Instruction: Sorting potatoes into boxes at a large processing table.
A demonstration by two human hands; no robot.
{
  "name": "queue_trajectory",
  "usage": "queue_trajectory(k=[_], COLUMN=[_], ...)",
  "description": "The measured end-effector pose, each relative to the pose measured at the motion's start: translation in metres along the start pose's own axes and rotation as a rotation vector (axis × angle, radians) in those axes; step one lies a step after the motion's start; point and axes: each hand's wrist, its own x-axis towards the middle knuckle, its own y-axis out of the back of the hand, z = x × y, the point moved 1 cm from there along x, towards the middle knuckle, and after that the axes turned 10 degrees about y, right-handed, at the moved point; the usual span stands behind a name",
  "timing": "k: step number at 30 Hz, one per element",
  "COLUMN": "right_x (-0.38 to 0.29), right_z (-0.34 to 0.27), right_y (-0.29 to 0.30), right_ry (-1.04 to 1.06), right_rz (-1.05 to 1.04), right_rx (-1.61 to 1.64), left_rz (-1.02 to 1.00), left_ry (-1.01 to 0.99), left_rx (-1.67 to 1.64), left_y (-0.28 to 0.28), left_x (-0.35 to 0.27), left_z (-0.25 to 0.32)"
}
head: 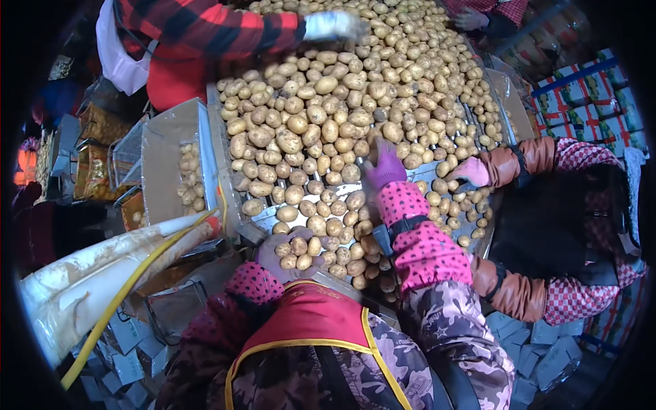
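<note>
Many potatoes (pixel 328 113) are spread over a slatted metal sorting table (pixel 274 212). My left hand (pixel 271 253), in a purplish glove, is at the near edge, cupped around several small potatoes (pixel 299 248) resting in the palm and against the fingers. Farther forward and to the right, my right hand (pixel 387 166), in a purple knit glove, reaches over the table. Its fingertips are at a brownish potato (pixel 375 137); blur hides whether they grip it. More potatoes lie between the two hands.
A co-worker's gloved hand (pixel 333 26) moves over the potatoes at top left. Another worker's gloved hand (pixel 472 173) is close on the right. A cardboard box (pixel 171 148) of potatoes adjoins the left side. A white pipe (pixel 118 266) and yellow hose (pixel 125 294) cross the lower left.
</note>
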Motion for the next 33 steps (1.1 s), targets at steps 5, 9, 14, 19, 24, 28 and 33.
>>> queue_trajectory(k=[5, 9, 14, 19, 24, 28, 33], right_x=[-0.001, -0.017, -0.041, -0.046, -0.024, -0.028, -0.023], right_z=[-0.008, 0.047, -0.02, -0.069, -0.088, -0.088, -0.086], right_y=[-0.025, -0.043, -0.008, -0.041, -0.031, -0.034, -0.035], right_ry=[-0.17, -0.11, 0.066, 0.39, 0.221, 0.155, 0.077], right_rz=[-0.077, -0.098, 0.056, -0.247, -0.415, -0.458, -0.479], right_rx=[0.203, 0.171, 0.187, -0.229, -0.209, -0.249, -0.163], left_rz=[0.024, 0.002, 0.019, 0.049, 0.051, 0.106, 0.071], left_ry=[0.002, 0.046, 0.014, 0.063, 0.005, -0.037, -0.008], left_rx=[-0.282, -0.449, -0.38, -0.427, -0.332, -0.352, -0.376], left_y=[0.018, 0.015, 0.022, 0.011, 0.023, 0.002, 0.014], left_x=[-0.004, 0.0, -0.005, 0.004, -0.005, -0.016, -0.017], left_z=[-0.008, -0.002, -0.006, -0.001, 0.004, 0.015, 0.011])
